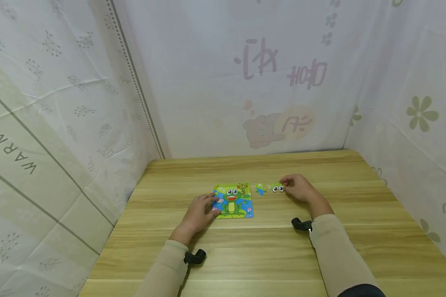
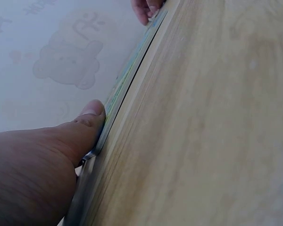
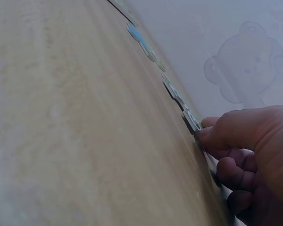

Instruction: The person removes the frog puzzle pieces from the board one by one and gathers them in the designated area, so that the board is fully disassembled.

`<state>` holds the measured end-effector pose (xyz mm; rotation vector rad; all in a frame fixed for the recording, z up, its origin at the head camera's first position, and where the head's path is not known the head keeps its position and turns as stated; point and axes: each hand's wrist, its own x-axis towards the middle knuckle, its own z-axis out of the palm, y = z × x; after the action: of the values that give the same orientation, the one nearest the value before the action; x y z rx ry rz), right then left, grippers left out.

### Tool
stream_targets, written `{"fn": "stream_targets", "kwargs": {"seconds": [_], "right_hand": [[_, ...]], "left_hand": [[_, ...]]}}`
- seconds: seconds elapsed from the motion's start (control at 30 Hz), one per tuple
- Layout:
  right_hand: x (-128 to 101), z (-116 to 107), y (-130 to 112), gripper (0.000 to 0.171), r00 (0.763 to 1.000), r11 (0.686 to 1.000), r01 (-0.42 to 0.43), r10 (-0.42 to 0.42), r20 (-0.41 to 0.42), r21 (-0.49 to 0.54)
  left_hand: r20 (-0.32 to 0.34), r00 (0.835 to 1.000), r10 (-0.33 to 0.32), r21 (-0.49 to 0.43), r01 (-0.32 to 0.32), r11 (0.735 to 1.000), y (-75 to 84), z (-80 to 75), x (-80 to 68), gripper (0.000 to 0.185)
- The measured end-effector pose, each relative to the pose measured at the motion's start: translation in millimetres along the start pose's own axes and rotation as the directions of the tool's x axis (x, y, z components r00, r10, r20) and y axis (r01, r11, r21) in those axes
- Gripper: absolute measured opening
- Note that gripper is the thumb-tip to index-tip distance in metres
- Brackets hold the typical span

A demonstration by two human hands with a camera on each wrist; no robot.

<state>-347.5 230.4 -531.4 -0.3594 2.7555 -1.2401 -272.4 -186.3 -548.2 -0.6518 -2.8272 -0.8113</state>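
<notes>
Right fingers [image 3: 212,136] curled, tips pinching the edge of the eye piece [image 1: 278,188], a small green puzzle piece printed with two round eyes, flat on the worktop [image 1: 267,251] just right of the frog puzzle board [image 1: 233,201]. Between eye piece and board, a second loose piece [image 1: 260,189], blue and green, apart from both. Left fingers [image 2: 89,117] spread fairly flat, thumb along the board's near-left edge and fingertips resting on its printed face, pressing it down rather than wrapping it; board square to the worktop, frog picture largely assembled, any empty slot hard to make out from the head view. Right hand [image 1: 299,187] low, knuckles just off the wood; left hand [image 1: 200,212] left of the board, wrist behind it. Beyond the board: beige sleeves, a black camera mount at each wrist, pale printed cloth hanging around the worktop on three sides. Risks, judged from this layout: a thin piece lying flat, gripped only at its rim, likely to slip from the fingertips or tip and drop face down; a low sweep toward the board likely to catch the second loose piece and push it along or off line; too little pressure from the left hand, and the board may slide or pivot under a push, so the piece misses its slot; too much force on a misaligned tab may bend it or pop neighbouring pieces up.
</notes>
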Motion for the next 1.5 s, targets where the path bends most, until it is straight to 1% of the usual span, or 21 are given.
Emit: {"fn": "stream_targets", "kwargs": {"seconds": [0.23,0.47,0.63,0.77,0.93,1.13,1.3,1.5], "right_hand": [[2,1,2,0.023,1.0,1.0,0.011,-0.011,-0.013,0.002],[2,2,3,0.024,1.0,1.0,0.019,-0.019,-0.016,-0.003],[0,1,2,0.025,1.0,1.0,0.011,-0.011,-0.017,0.012],[1,2,-1,0.025,1.0,1.0,0.012,-0.013,-0.027,-0.009],[3,6,-13,0.026,0.999,1.0,0.024,-0.024,-0.031,-0.01],[6,17,-32,0.029,1.0,1.0,0.024,-0.024,-0.004,0.011],[10,34,-45,0.031,0.998,0.998,0.054,-0.054,0.028,-0.022],[16,50,-60,0.033,0.994,0.993,0.1,-0.097,0.047,-0.068]], "left_hand": [[-0.014,1.0,0.015,0.009,-0.015,1.0,0.2,-0.1,-0.2,0.051],[0.011,1.0,-0.019,0.011,0.018,1.0,0.5,-0.3,-0.2,0.052],[0.013,1.0,-0.011,0.007,0.011,1.0,0.2,0.1,-0.3,0.052],[0.021,1.0,-0.018,0.003,0.018,1.0,0.4,0.2,-0.1,0.052],[0.019,1.0,-0.019,-0.001,0.019,1.0,1.6,-1.4,0.0,0.052],[0.015,1.0,-0.017,0.007,0.017,1.0,2.5,-2.2,0.8,0.053],[0.018,1.0,-0.019,0.005,0.018,1.0,3.5,-2.9,0.2,0.053],[-0.001,1.0,0.003,-0.012,-0.003,1.0,4.0,-3.4,-0.5,0.051]]}}
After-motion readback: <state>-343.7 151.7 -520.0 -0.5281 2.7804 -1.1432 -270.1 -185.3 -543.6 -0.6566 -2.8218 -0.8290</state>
